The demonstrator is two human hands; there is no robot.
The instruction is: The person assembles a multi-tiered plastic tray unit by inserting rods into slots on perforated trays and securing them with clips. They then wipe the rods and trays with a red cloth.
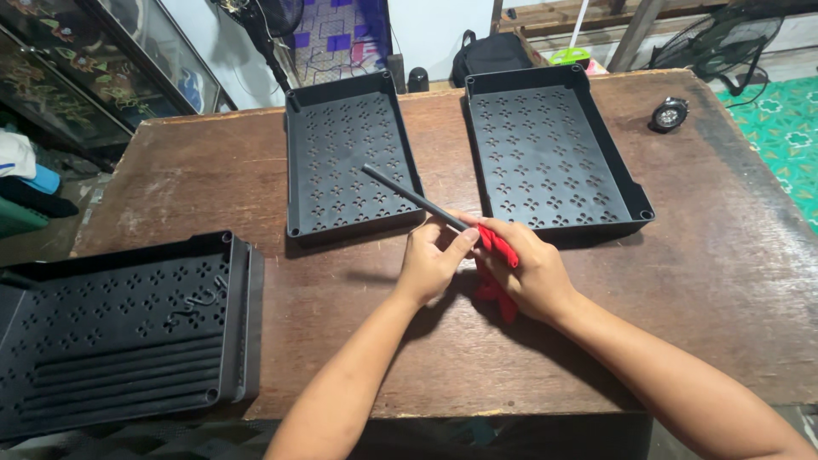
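My left hand [433, 260] pinches the near end of a thin black rod [413, 197], which slants up and left over the middle black tray [348, 153]. My right hand [530, 271] grips a red cloth [497, 247] that wraps the rod's near end and hangs below the palm. Both hands meet over the brown wooden table [341, 298], just in front of the gap between two perforated black trays. The right tray [545, 149] lies beyond my right hand.
A third black perforated tray [119, 328] sits at the table's near left corner, overhanging the edge. A small round black object [669, 114] rests at the far right. A black bag [490, 53] and a fan [724, 38] stand behind the table.
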